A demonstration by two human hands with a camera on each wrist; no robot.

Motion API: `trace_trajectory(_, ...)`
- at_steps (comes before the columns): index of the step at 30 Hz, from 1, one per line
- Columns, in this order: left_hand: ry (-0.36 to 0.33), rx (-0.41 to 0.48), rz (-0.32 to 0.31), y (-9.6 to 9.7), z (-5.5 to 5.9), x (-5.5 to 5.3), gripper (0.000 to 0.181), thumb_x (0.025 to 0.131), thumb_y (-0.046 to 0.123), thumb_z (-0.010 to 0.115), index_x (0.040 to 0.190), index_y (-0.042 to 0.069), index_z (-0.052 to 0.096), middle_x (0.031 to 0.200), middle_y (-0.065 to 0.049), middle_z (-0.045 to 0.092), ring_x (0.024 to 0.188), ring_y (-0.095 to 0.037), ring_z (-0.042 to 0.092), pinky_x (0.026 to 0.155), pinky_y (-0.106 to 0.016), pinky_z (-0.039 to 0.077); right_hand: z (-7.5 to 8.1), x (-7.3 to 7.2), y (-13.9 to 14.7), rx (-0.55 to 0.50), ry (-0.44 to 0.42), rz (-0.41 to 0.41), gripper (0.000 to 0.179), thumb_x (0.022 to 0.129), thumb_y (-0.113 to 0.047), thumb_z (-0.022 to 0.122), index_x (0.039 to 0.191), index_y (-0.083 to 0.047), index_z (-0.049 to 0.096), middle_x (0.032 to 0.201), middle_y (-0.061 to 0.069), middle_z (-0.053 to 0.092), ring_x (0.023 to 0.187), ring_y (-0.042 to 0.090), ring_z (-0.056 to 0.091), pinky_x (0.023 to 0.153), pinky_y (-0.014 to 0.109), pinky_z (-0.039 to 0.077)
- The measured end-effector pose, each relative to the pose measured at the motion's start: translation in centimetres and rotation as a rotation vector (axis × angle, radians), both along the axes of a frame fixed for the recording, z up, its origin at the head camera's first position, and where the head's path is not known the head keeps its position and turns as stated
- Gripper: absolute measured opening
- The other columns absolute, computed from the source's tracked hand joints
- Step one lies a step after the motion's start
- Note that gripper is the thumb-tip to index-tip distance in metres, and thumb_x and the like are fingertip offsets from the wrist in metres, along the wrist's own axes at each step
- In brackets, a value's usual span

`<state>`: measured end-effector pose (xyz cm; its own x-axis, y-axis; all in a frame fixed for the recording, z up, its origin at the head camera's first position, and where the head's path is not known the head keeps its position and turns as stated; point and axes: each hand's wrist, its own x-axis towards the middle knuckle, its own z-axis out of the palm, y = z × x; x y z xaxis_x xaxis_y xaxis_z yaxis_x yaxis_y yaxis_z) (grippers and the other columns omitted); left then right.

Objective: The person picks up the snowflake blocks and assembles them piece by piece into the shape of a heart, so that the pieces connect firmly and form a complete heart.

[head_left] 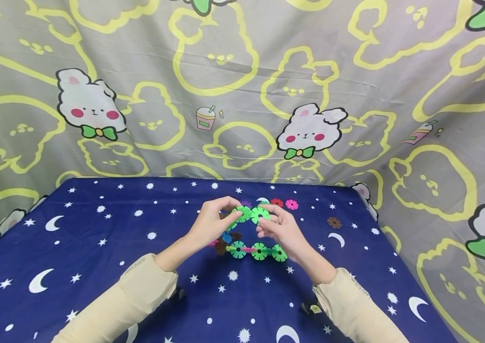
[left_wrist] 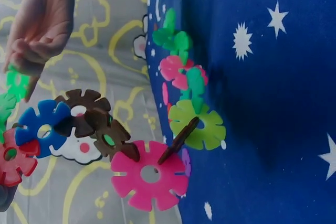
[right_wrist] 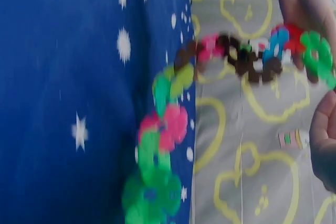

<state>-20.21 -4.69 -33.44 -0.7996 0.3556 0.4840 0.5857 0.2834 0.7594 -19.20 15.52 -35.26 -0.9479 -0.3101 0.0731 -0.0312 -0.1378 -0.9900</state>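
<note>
Above the table, my left hand (head_left: 213, 220) pinches a green notched plastic disc (head_left: 243, 215) between thumb and fingers. My right hand (head_left: 284, 227) pinches another green notched disc (head_left: 259, 216), and the two discs come edge to edge. From the left hand a chain of linked discs hangs down: a red disc (left_wrist: 19, 157), a blue disc (left_wrist: 43, 127), brown discs (left_wrist: 84, 109), a pink disc (left_wrist: 149, 177) and a yellow-green disc (left_wrist: 197, 125). Its far part runs rightward below both hands, with several green discs (head_left: 259, 251) and pink between them.
Loose discs lie behind the hands: a purple disc (head_left: 246, 204), a red disc (head_left: 277, 203) and a pink disc (head_left: 291, 204). A brown disc (head_left: 334, 222) lies farther right. The dark blue star-printed tablecloth (head_left: 96, 267) reaches a patterned grey curtain (head_left: 234, 109).
</note>
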Motion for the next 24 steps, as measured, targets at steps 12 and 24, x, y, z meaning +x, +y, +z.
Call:
trace_trajectory(12,0.017,0.035,0.005,0.2,-0.2,0.2,0.009,0.086,0.007,0.062,0.092,0.002,0.066,0.085,-0.008,0.067,0.063,-0.015,0.053,0.058,-0.024,0.049,0.3,1.2,-1.9,-0.037,-0.039,-0.113,0.047,0.092,-0.003,0.049,0.134,0.008,0.031,0.068,-0.006,0.063,0.062,0.006,0.061,0.069,0.022,0.051)
trace_trajectory(24,-0.014,0.047,-0.037,0.1,-0.3,0.1,0.005,0.086,0.005,0.061,0.089,0.001,0.064,0.082,-0.009,0.065,0.06,-0.015,0.052,0.061,-0.027,0.052,0.6,1.3,-0.3,0.012,0.01,-0.021,0.047,0.09,0.0,0.049,0.131,0.016,0.033,0.077,-0.007,0.065,0.071,0.005,0.061,0.072,0.019,0.05)
